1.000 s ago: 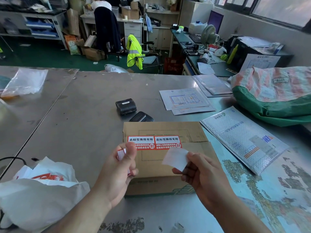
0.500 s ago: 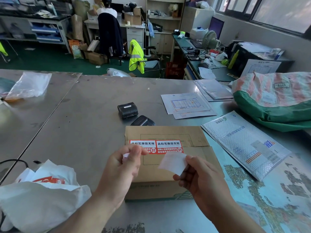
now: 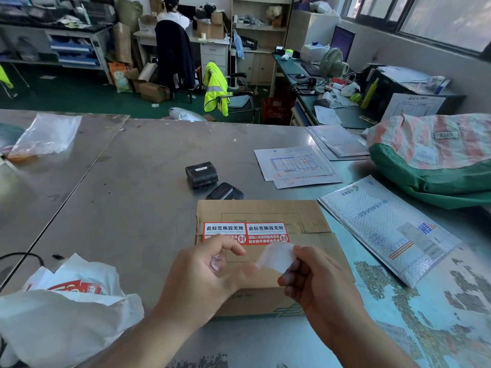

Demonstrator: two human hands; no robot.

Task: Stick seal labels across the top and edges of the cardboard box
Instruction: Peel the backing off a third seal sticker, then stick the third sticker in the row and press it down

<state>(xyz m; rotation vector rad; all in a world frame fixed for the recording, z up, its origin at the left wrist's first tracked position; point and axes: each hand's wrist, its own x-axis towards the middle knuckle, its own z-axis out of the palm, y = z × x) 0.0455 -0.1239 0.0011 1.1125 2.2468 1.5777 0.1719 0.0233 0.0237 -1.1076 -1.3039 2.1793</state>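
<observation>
Over the cardboard box (image 3: 265,211), backing (image 3: 276,257) pinched in the right hand (image 3: 318,282) is brought nearer the left hand (image 3: 202,277), its label (image 3: 216,261) gripped. Sticking is due.

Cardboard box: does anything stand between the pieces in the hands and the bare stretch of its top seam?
Nothing visible does. The left hand pinches a small pinkish piece and the right hand a white slip, both over the cardboard box. Right of the two red labels the seam lies uncovered.
</observation>
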